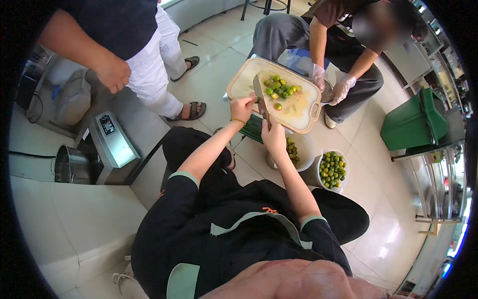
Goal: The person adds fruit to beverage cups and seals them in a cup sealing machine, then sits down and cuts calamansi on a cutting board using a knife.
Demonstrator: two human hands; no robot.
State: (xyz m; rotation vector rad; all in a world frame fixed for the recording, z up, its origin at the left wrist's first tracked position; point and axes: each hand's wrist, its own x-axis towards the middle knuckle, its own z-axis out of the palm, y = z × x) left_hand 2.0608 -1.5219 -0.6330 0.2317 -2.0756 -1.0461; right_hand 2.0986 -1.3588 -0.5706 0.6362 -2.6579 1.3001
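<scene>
A pale cutting board (239, 82) with a tan rim lies in front of me, several small green citrus fruits (284, 90) on it, some of them cut. My right hand (273, 135) is wrapped round the handle of a kitchen knife (260, 88), whose broad blade points away from me over the board's left part. Beside the blade, my left hand (242, 109) pinches at the board's near edge. A bit of green shows at its fingertips, apparently a small citrus fruit, mostly hidden by the fingers and knife.
Below the board stand a bucket (307, 149) partly filled with citrus and another bucket (332, 170) full of them. Opposite sits a person with gloved hands (342, 89); another person (159, 65) stands left. A green bin (413, 122) is right, a steel pot (72, 164) left.
</scene>
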